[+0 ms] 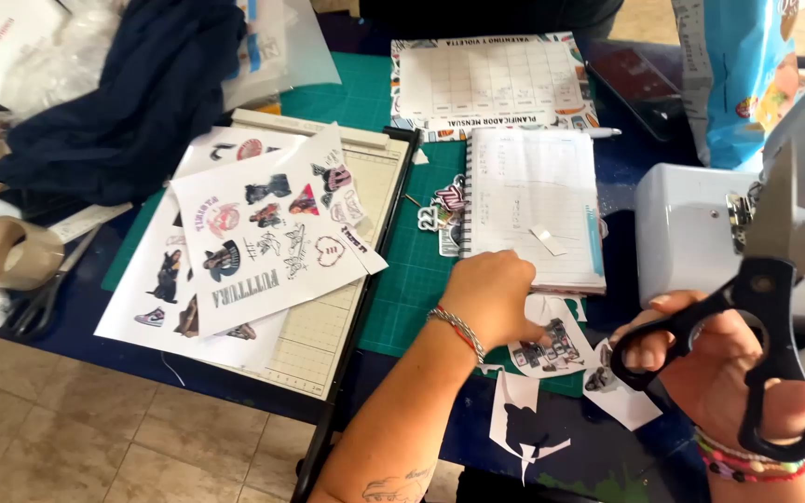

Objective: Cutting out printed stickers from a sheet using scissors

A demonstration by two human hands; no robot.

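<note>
My right hand [733, 373] holds black-handled scissors [770, 279], blades pointing up, at the right edge of the table. My left hand [493, 296] rests knuckles-up on the table, fingers pressed on a cut-out sticker sheet piece [552, 345] just below an open spiral notebook [535, 205]. Whether it grips the piece I cannot tell. White paper offcuts [519, 419] lie below the hands on the dark blue tabletop.
Printed sticker sheets [263, 233] lie on a paper trimmer [328, 326] over a green cutting mat [421, 270]. A planner sheet [491, 79], dark cloth [132, 93], tape roll [6, 251], white machine [691, 224] and blue bag [733, 74] surround the work spot.
</note>
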